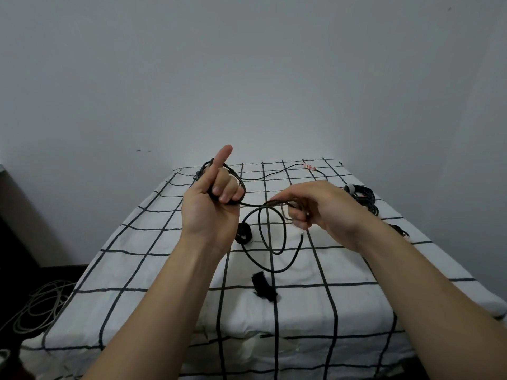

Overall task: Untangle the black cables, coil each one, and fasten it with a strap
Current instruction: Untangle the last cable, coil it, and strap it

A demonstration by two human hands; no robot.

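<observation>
- Left hand's fingers (225, 192): the middle, ring and little fingers are curled towards the palm and grip a small coil of the black cable (259, 226). The index finger (222, 158) sticks straight up, with coil loops around its base.
- Right hand's fingers (298, 215): curled downward, pinching several gathered strands of the same cable.
- Left hand (211, 209): raised above the far-left part of the table, palm turned towards the camera.
- Right hand (326, 209): level with the left, back of the hand up, right of centre.
- A short run of the cable spans the gap between the hands. Below the right hand it hangs in loose loops that reach the tablecloth (356, 305), its free end pointing up just under the fingers.
- A black strap roll (243, 233) lies on the cloth just right of the left wrist.
- A loose strap piece (264, 289) lies nearer, at centre.
- A coiled black bundle (362, 196) sits at the far right, behind the right hand.
- A thin cable with a red-and-white tag (309, 167) runs along the far edge.
- Grey wire coils (41, 305) lie on the floor to the left.
</observation>
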